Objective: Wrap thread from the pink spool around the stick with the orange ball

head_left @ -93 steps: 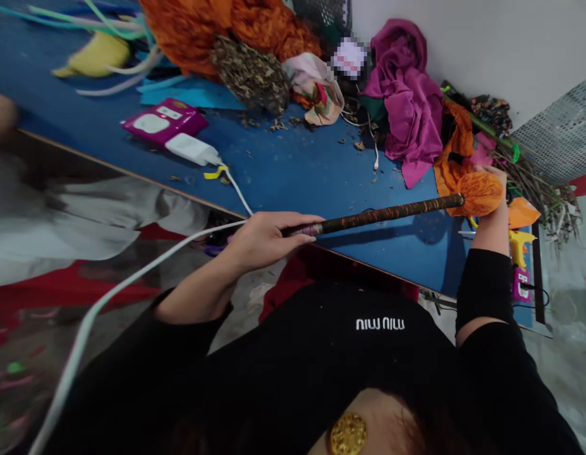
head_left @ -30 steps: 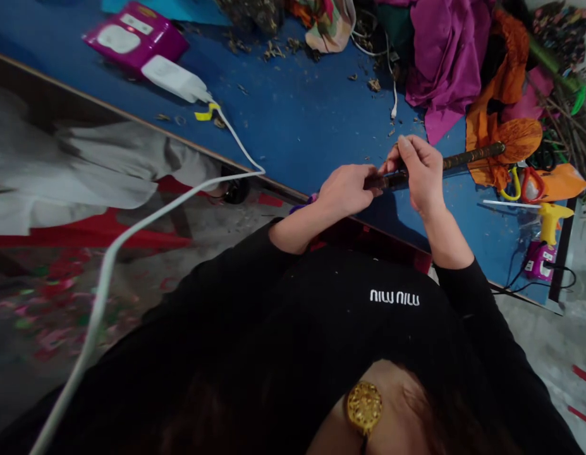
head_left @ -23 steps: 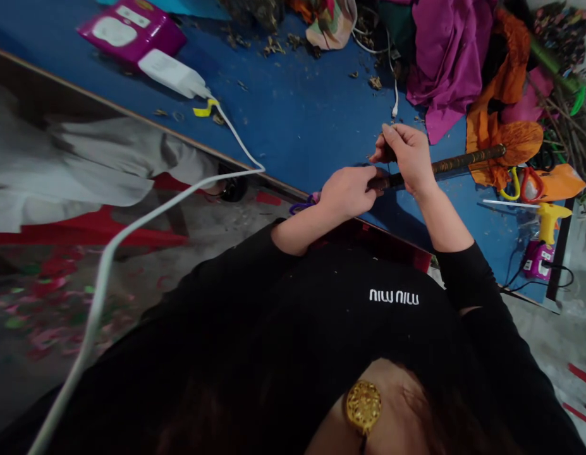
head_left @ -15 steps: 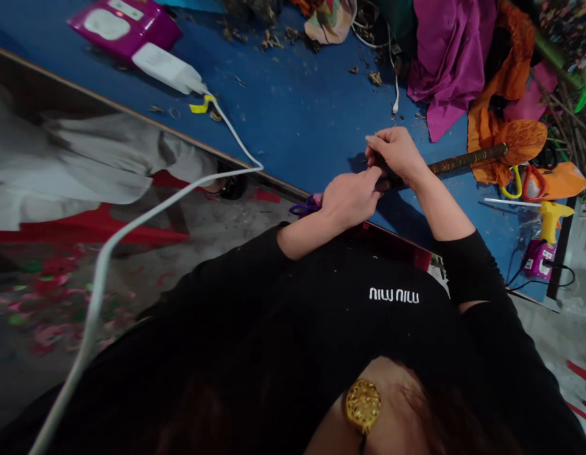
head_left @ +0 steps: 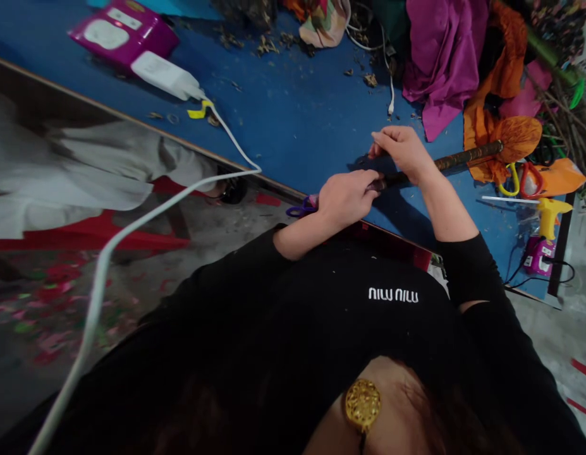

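Observation:
My left hand (head_left: 347, 199) is closed around the near end of a dark brown, banded stick (head_left: 470, 156) at the table's front edge. The stick slants up to the right, passing under my right wrist, and its far end meets an orange, petal-shaped piece (head_left: 519, 138). My right hand (head_left: 402, 151) is just above the stick, thumb and fingers pinched together. Whatever is between those fingertips is too small or hidden to make out. Purple-handled scissors (head_left: 299, 207) lie beside my left wrist.
The blue table (head_left: 297, 120) holds a purple power strip (head_left: 126, 38) with a white plug, magenta cloth (head_left: 444, 57), scissors with a red handle (head_left: 531, 181) and a yellow glue gun (head_left: 551, 215). A white cable (head_left: 145, 221) crosses in front at left. Someone in pale clothes (head_left: 98, 170) is alongside.
My right hand has drawn slightly to the right, and the gap between its fingertips and my left hand has widened. My left hand stays on the stick's end. The view has shifted a little.

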The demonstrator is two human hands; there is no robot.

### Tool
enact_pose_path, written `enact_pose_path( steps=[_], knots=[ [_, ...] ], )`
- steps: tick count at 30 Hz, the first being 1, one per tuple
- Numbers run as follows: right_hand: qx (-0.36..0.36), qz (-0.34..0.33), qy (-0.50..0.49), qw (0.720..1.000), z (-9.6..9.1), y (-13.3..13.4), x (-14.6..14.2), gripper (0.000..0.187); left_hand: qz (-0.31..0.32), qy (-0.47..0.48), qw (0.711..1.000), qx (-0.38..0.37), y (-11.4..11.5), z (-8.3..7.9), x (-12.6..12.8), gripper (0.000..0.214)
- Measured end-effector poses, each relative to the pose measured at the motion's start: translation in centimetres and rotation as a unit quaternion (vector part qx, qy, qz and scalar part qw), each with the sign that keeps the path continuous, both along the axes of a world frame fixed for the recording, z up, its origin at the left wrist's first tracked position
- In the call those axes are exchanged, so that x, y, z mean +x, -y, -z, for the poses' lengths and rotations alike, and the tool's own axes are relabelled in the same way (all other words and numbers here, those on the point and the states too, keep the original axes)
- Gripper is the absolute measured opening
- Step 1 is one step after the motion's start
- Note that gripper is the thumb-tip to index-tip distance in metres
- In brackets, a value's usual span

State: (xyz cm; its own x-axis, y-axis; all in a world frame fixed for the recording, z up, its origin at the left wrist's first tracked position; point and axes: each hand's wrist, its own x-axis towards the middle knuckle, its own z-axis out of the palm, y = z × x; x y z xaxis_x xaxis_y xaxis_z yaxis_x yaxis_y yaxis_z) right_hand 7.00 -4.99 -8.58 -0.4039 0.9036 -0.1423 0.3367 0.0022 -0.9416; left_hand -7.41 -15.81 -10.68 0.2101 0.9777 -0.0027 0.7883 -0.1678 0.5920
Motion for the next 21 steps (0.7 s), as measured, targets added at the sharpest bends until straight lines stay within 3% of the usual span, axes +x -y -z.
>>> enact_pose_path(
  steps=[3, 6, 10, 13, 16, 18, 21],
  knots=[
    [0.039, -0.002, -0.004, 0.999, -2.7, 0.2, 3.9, 0.039, -0.030, 0.019, 0.999, -0.031, -0.3, -0.5, -1.2, 0.041],
    [0.050, -0.003, -0.043, 0.998, -5.5, 0.3, 9.8, 0.039, -0.047, 0.042, 0.997, -0.039, -0.3, -0.8, -3.1, 0.041],
    [0.058, 0.095, -0.009, 0.994, -7.6, -0.3, 17.8, 0.040, -0.045, 0.061, 0.997, -0.032, 0.1, -0.8, -6.0, 0.037],
    [0.102, 0.215, 0.022, 0.971, -8.2, -1.4, 21.5, 0.044, -0.048, 0.074, 0.995, -0.035, 0.6, -0.8, -7.7, 0.037],
    [0.173, 0.312, 0.082, 0.931, -8.4, -3.2, 23.2, 0.041, -0.052, 0.089, 0.994, -0.041, 1.1, -0.7, -9.2, 0.037],
    [0.206, 0.341, 0.091, 0.913, -8.0, -4.7, 23.7, 0.040, -0.049, 0.097, 0.993, -0.050, 1.5, -0.6, -10.0, 0.039],
    [0.202, 0.354, 0.043, 0.912, -6.4, -6.7, 23.9, 0.041, -0.039, 0.124, 0.989, -0.069, 1.9, -0.5, -10.8, 0.042]
  ],
)
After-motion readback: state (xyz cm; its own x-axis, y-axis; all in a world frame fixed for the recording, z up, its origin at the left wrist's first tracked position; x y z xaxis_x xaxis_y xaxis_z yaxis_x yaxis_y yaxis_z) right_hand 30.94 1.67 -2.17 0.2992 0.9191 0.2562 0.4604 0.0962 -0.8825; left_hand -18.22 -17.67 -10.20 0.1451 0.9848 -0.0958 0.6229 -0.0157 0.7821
